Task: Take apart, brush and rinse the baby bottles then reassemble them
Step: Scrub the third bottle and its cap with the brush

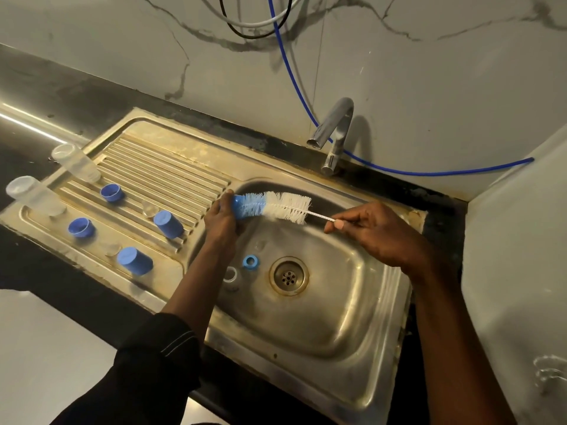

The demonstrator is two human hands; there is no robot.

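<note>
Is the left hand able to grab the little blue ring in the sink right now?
Probably not yet: the left hand is busy holding a blue cap. Nothing covers the blue ring, though.

I'm watching the left hand [219, 222] gripping a blue cap [237, 207] over the sink [352, 317]. The right hand [377, 234] is pinching the bottle brush [285, 207] by its wire stem, and the bristles are pressing into the cap. A blue ring [250, 261] and a clear ring [230, 275] are lying beside the drain [288, 276]. Two clear bottles, one [76, 162] behind the other [33, 194], are sitting on the drainboard [159, 170].
</note>
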